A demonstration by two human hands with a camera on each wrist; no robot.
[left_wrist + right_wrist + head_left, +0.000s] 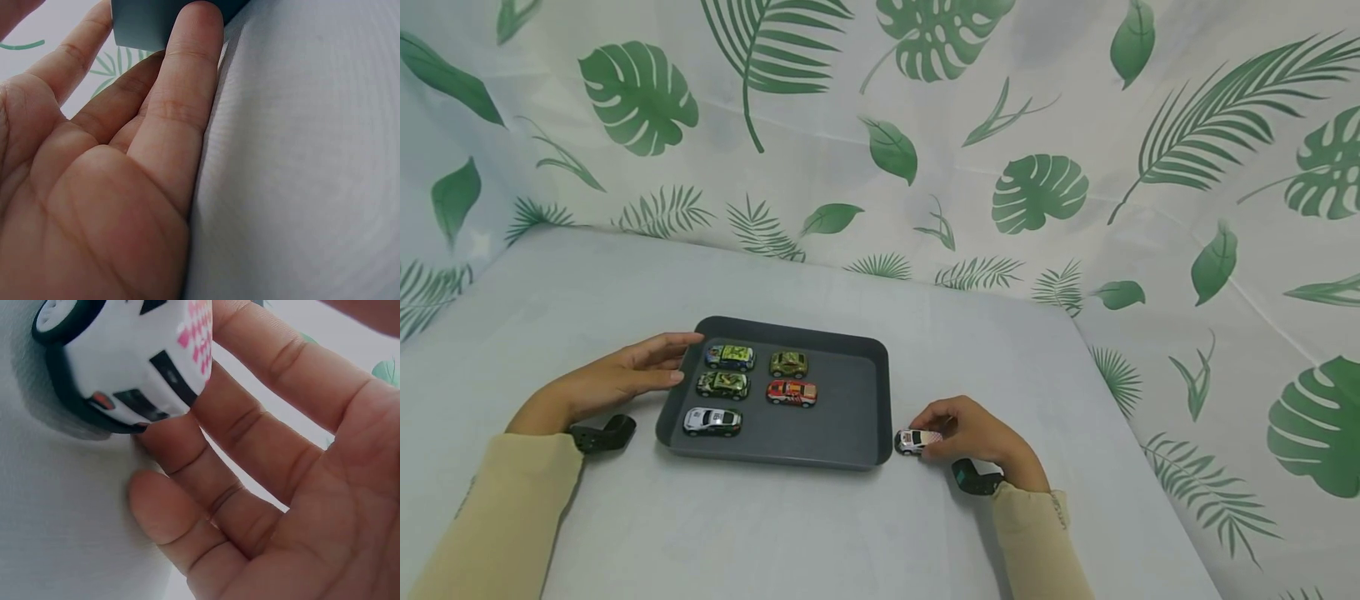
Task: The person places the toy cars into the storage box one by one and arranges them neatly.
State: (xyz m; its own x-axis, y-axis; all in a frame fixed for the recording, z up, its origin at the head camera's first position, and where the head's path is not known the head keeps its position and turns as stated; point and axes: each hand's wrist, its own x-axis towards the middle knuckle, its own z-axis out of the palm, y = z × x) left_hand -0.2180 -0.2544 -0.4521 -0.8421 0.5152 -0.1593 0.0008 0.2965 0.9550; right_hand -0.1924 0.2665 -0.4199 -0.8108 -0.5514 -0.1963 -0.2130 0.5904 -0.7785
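Note:
Beside the right front corner of a dark grey tray (842, 417), a white toy car (913, 440) with a pink checkered pattern sits on the white table. My right hand (973, 433) holds it by its rear, thumb on the near side and fingers on the far side. In the right wrist view the car (134, 362) is close up, its wheel on the cloth. At the tray's left edge, my left hand (617, 375) rests with its fingers extended against the outer wall. The left wrist view shows a fingertip (199, 22) touching the tray wall (142, 28).
Several toy cars stand in the tray's left and middle: a blue-yellow one (730, 357), a green camouflage one (723, 384), a silver-white one (712, 422), an olive one (788, 363) and a red one (792, 393). A leaf-print curtain (820, 175) hangs behind the table (760, 533).

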